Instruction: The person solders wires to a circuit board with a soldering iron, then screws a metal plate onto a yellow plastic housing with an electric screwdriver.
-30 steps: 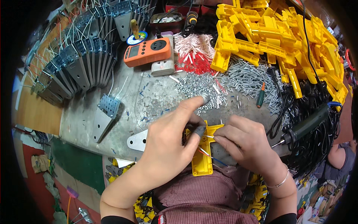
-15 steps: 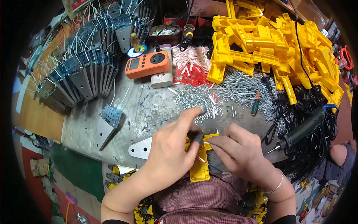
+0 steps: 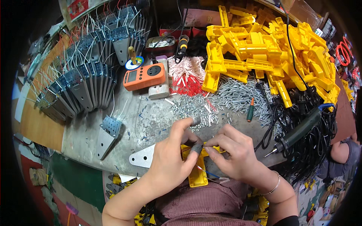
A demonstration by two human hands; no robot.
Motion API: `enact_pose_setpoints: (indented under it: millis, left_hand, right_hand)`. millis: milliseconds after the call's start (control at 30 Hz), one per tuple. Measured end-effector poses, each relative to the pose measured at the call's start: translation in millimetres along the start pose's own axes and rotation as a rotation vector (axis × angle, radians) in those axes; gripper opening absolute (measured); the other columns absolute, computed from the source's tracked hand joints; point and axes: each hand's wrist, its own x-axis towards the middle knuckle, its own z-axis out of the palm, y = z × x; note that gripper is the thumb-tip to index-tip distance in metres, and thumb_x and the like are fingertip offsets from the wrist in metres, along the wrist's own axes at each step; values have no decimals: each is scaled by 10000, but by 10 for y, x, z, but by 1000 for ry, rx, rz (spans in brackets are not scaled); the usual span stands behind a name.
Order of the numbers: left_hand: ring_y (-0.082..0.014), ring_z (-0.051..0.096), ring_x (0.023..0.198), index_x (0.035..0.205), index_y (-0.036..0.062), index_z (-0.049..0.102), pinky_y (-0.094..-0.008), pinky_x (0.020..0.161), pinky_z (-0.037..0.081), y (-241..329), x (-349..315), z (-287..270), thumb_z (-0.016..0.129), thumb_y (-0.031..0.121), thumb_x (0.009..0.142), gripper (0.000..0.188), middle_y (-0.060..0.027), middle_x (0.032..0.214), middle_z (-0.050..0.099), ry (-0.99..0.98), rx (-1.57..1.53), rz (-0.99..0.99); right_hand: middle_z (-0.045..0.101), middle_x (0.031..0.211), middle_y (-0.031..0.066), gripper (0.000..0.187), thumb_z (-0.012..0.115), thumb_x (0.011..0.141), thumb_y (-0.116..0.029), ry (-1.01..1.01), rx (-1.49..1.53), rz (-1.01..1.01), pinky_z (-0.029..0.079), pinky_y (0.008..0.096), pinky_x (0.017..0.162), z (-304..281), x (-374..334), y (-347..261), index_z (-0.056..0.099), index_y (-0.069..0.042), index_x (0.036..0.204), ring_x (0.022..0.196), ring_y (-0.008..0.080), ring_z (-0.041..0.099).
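A yellow plastic housing (image 3: 198,177) lies between my hands at the table's near edge, above my lap. My left hand (image 3: 167,152) bends over it, thumb and a finger in grey finger covers pinched together at a thin wire; its index finger sticks out forward. Close against those fingertips, my right hand (image 3: 235,152) is closed in a pinch; what it grips is too small to make out. Below them a blue wire (image 3: 212,174) trails over the housing. A flat grey metal plate (image 3: 140,157) with holes pokes out from beneath my left hand.
Nuts (image 3: 192,107), red and white sleeves (image 3: 186,77) and screws (image 3: 241,96) lie heaped ahead. Yellow housings (image 3: 264,49) are piled behind. An orange meter (image 3: 144,77), wired metal brackets (image 3: 85,81), a green-handled screwdriver (image 3: 250,111), an electric screwdriver (image 3: 301,128) and black cables (image 3: 315,154) surround the work.
My right hand has come in against the left fingertips. The white piece at its fingertips no longer shows there, and pale slim pieces now show by my lap. The view has shifted slightly.
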Motion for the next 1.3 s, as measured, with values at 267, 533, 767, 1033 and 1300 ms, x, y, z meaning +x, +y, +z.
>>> enact_pose_setpoints:
  millis: [267,533,767,1033,1300]
  left_hand:
    - [-228,656,838,1276,23,353,-349,795,510,-63,-88,-53,595,-120,710,632,-132,909,619,-80,-30,63]
    - [-232,660,836,1280,21,355,-345,801,511,-25,-112,-52,601,-117,711,635,-135,890,628,-68,8,81]
    - [-231,664,835,1281,21,359,-342,804,509,-30,-113,-64,597,-115,712,632,-130,882,641,-61,5,86]
    - [-255,674,842,1258,20,410,-356,803,517,7,-176,-75,617,-115,679,629,-132,905,654,-46,91,141]
    - [-267,673,861,1230,3,480,-362,794,519,25,-202,-89,626,-123,638,623,-125,894,667,-61,155,169]
  right_hand:
    - [541,792,69,96,701,794,-66,-146,335,295,471,296,573,-51,20,-74,632,-17,840,652,168,578]
    - [540,873,50,134,691,830,-94,-227,646,496,475,237,678,-4,-14,-14,626,20,853,766,93,550]
    - [529,890,34,129,681,838,-100,-229,789,587,470,230,687,53,-27,0,624,16,844,771,78,532]
    - [539,882,41,135,670,832,-111,-253,764,584,457,247,708,76,-74,-19,622,15,841,770,93,531]
    - [563,831,58,160,669,810,-134,-241,742,590,455,265,690,125,-109,-22,622,18,821,752,116,542]
